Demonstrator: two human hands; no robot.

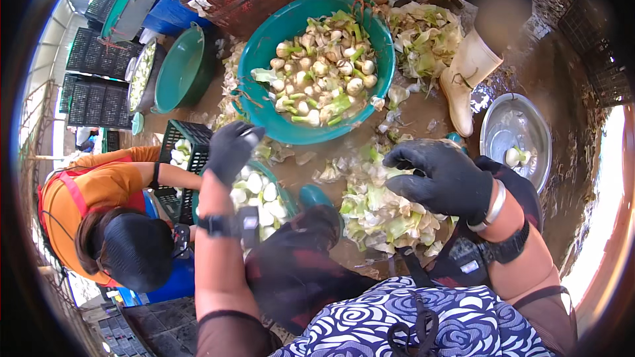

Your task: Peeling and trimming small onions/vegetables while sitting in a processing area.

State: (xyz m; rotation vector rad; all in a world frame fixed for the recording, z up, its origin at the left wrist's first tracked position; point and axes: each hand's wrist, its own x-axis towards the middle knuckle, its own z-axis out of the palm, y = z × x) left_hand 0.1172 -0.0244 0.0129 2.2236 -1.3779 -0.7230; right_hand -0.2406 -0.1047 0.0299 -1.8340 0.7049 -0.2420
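Note:
My left hand point(233, 151), in a dark glove, is raised near the lower left rim of a green plastic tub point(317, 138). Blur at its fingertips hides whether it holds something. Whitish bulbs with cut green stems point(320, 67), likely onions, sit in the tub. Below my left hand, peeled white bulbs point(265, 198) fill a green container partly hidden by my forearm. My right hand point(441, 178), in a black glove, hovers over a heap of peeled outer leaves point(392, 213); its thumb and fingers are apart, with nothing visible between them.
A metal basin point(544, 144) holding a bulb is at right. A co-worker in an orange shirt point(94, 188) reaches towards a black crate point(191, 134) at left. Another person's pale boot point(461, 89) is beside more leaves point(426, 34). An empty green tub point(181, 69) leans at upper left.

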